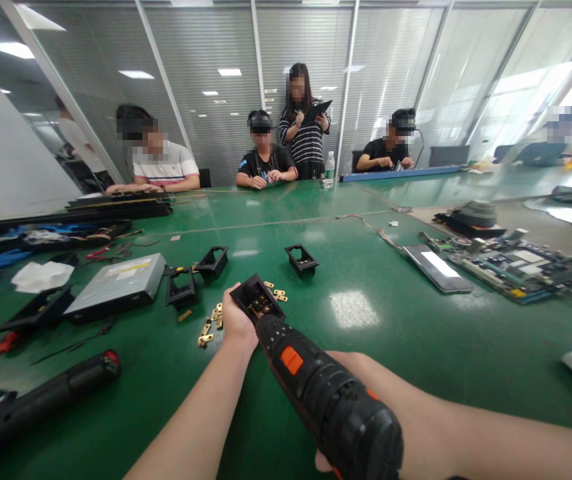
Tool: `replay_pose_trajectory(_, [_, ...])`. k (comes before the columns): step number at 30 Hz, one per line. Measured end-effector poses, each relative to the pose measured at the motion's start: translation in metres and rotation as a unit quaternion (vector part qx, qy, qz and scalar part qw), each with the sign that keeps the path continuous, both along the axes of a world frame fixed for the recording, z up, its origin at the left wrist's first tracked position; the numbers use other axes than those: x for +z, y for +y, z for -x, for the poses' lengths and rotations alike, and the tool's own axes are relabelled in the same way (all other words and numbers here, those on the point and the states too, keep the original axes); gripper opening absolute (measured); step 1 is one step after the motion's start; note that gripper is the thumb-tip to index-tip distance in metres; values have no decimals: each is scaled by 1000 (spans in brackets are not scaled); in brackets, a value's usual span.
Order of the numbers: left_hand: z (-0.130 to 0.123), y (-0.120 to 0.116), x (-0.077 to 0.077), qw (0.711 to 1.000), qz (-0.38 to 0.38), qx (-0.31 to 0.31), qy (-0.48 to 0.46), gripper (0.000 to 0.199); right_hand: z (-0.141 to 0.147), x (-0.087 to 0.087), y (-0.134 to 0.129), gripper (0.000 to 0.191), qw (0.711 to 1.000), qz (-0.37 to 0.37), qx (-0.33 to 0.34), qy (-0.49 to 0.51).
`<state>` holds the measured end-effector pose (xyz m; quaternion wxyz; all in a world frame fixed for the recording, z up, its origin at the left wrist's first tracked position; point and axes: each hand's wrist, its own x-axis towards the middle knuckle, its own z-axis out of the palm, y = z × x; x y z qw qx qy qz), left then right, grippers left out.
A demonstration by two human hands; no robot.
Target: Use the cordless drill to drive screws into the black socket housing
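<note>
My left hand (239,323) is closed around the left side of a black plastic socket housing (246,291), with brass pieces visible inside it. A black power screwdriver (319,383) with orange buttons is in my right hand (361,373), mostly hidden behind the tool. Its front end points into the housing; the bit's tip is hard to make out. Small brass terminal pieces (206,339) lie beside my left hand, and several more brass pieces (279,295) sit just past the housing. Further off stand open black frames (302,261) of a similar shape.
At left are a silver disc drive (116,287), a black tool with a red tip (81,380) and tangled cables. Circuit boards (526,263) and a flat dark panel (439,268) lie at right. Several people are across the green table (396,327), near a water bottle (329,170).
</note>
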<state>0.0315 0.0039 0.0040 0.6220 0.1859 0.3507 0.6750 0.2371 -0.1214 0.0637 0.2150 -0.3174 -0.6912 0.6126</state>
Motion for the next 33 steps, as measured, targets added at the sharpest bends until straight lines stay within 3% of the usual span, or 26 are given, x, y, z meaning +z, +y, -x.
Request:
replay_pose_trajectory(4, [0, -1, 2, 1000, 13, -4, 4, 42, -6, -12, 10, 24, 993, -85, 76, 36])
replay_pose_trajectory(7, [-1, -3, 5, 1000, 21, 1, 1, 41, -9, -24, 15, 31, 990, -100, 86, 53])
replay_pose_trajectory(10, [-2, -4, 9, 999, 33, 7, -3, 42, -8, -28, 17, 35, 990, -75, 97, 63])
replay_pose_trajectory(14, [-4, -5, 12, 999, 41, 17, -13, 39, -5, -19, 15, 28, 994, 7, 79, 71])
replay_pose_trajectory(16, [-3, -5, 10, 999, 39, 13, -11, 39, -3, -16, 15, 26, 994, 1, 73, 86])
replay_pose_trajectory(20, [0, -3, 5, 1000, 26, 12, -3, 39, -3, -19, 18, 48, 991, -14, 77, 110])
replay_pose_trajectory(24, [0, -1, 2, 1000, 24, 16, -7, 37, -2, -24, 18, 42, 989, -4, 88, 117])
replay_pose_trajectory(29, [0, -1, 3, 999, 31, 17, -21, 33, 0, -16, 11, 38, 989, 71, 40, 121])
replay_pose_trajectory(33, [1, -3, 5, 999, 31, 1, -32, 36, 0, -14, 10, 33, 991, 45, 54, 115])
